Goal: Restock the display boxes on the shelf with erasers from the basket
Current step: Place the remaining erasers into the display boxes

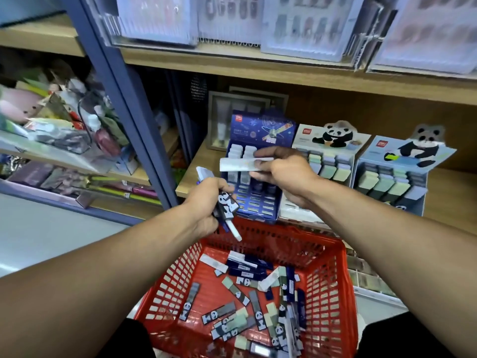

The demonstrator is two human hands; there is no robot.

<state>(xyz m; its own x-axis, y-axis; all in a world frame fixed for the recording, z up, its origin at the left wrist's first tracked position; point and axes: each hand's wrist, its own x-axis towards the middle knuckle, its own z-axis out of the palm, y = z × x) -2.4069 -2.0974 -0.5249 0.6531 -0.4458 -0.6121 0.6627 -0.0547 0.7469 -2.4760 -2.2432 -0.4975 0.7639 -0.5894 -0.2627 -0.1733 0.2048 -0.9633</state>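
- Red basket below the shelf holds loose erasers.
- Right hand fingers pinch one white eraser over the blue display box.
- Left hand fingers curl round several erasers.

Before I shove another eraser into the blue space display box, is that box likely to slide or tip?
The blue display box looks like thin printed card, so probably light and apt to slide back. Its tall header panel might make it tip rearward. The panda box beside it probably stops it sliding right.
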